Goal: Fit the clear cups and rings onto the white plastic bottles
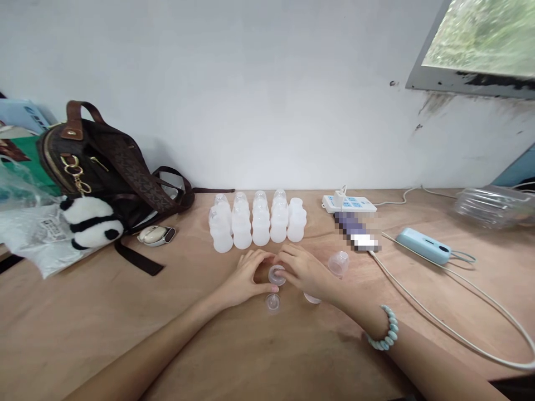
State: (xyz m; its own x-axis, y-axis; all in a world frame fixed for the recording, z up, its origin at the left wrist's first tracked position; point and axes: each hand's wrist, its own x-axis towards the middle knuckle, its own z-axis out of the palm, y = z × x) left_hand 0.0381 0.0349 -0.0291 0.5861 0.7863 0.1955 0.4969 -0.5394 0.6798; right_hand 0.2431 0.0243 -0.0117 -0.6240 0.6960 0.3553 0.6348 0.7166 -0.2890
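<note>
Forearms come in from the bottom edge, a bead bracelet (387,329) on the right wrist. Both hands meet mid-worktop (125,328) w/ fingers (267,257) curled round one small clear cap (276,274): left hand (244,277) closes on it from the left, thumb low at its front; right hand (305,271) closes on it from the right, fingertips on top. Cap sits between the two sets of fingertips, gripped by both.

Just in front of the left thumb, a clear teat (272,302) lies on the wood, not held. Under the right palm a pale ring (311,298) pokes out, partly hidden. Just right of the right hand, apart from it, a clear cup (339,263) lies tilted; can't tell if anything is in it.

Behind the hands, near the wall: bottles (259,223), white translucent, in two close rows, most w/ clear domed caps on; the right-end one looks uncapped. Contents can't be told.

Further out, right: power strip (349,204) w/ plug in, white cable (460,334) looping across the worktop, blue gadget (423,245), clear plastic tub (493,206) at far right. Left: brown bag (100,161) w/ panda toy (92,221), small case (155,235), plastic bag (33,234).
</note>
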